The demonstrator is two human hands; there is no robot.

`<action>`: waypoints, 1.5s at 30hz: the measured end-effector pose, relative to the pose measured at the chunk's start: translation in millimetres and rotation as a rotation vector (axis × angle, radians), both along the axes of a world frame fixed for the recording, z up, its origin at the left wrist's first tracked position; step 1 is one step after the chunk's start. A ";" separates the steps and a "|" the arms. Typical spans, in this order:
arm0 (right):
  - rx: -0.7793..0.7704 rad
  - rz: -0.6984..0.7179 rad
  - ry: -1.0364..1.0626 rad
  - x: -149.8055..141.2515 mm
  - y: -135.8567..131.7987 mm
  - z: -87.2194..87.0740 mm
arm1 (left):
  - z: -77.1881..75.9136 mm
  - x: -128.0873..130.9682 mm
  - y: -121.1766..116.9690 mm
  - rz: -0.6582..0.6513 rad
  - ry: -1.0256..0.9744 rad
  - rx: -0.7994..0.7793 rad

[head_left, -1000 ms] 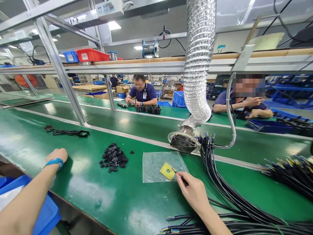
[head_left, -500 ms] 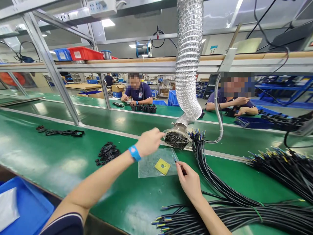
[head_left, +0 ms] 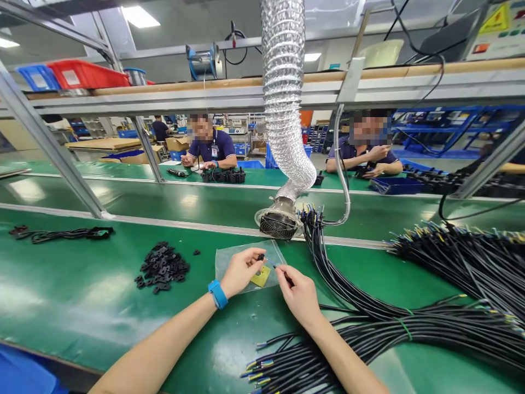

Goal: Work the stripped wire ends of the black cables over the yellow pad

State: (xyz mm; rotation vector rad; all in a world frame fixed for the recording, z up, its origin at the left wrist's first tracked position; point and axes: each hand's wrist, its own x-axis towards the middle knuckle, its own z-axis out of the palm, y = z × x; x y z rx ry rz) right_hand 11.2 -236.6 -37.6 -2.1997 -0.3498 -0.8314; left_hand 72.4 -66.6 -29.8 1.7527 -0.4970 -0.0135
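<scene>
My left hand (head_left: 241, 271), with a blue wristband, pinches a small black part (head_left: 260, 256) over a clear plastic sheet (head_left: 229, 261) on the green bench. My right hand (head_left: 298, 295) is closed on a thin tool (head_left: 274, 266) whose tip points at that part. A yellow sponge pad (head_left: 261, 277) lies on the sheet between the two hands. A pile of small black plastic parts (head_left: 162, 267) sits to the left of my left hand.
A silver flexible duct ends in a round fan grille (head_left: 278, 224) just behind the sheet. Thick bundles of black cables (head_left: 410, 323) with coloured wire ends cover the right side. A black cable (head_left: 61, 235) lies far left. Two people sit across the belt.
My left hand came from the left bench edge across to the sheet and now pinches a small black part. The right hand stayed by the sponge pad with its tool. The camera view shifted right.
</scene>
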 end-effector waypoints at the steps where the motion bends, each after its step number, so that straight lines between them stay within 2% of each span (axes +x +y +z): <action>1: -0.001 0.007 0.006 0.4 0.4 -0.6 | 0.7 -1.0 -1.1 -0.001 0.008 -0.001; 20: -0.129 0.028 -0.008 0.3 1.4 -1.1 | 9.9 -9.4 -1.5 0.050 -0.223 0.202; 23: -0.142 0.017 -0.006 0.3 1.3 -1.2 | 6.7 -8.4 1.0 0.051 -0.361 0.267; 27: -0.141 -0.016 -0.022 0.0 1.6 -0.7 | 0.0 -4.9 6.3 -0.008 -0.666 0.376; 30: -0.130 -0.036 -0.049 -0.2 1.4 -0.4 | -0.2 -4.2 7.5 -0.024 -0.740 0.399; 34: -0.133 -0.056 -0.088 -0.3 0.5 -0.4 | 9.5 -9.5 3.2 -0.017 -0.566 0.297; 38: -0.155 -0.047 -0.123 -0.3 -0.8 1.2 | 17.2 -14.4 -1.7 -0.085 -0.221 0.112; 41: -0.177 -0.024 -0.147 -0.4 -1.1 2.7 | 16.2 -13.2 -3.4 -0.177 0.012 -0.057; 45: -0.206 -0.020 -0.130 -0.4 -0.5 2.6 | 10.5 -9.5 -4.2 -0.193 0.228 -0.160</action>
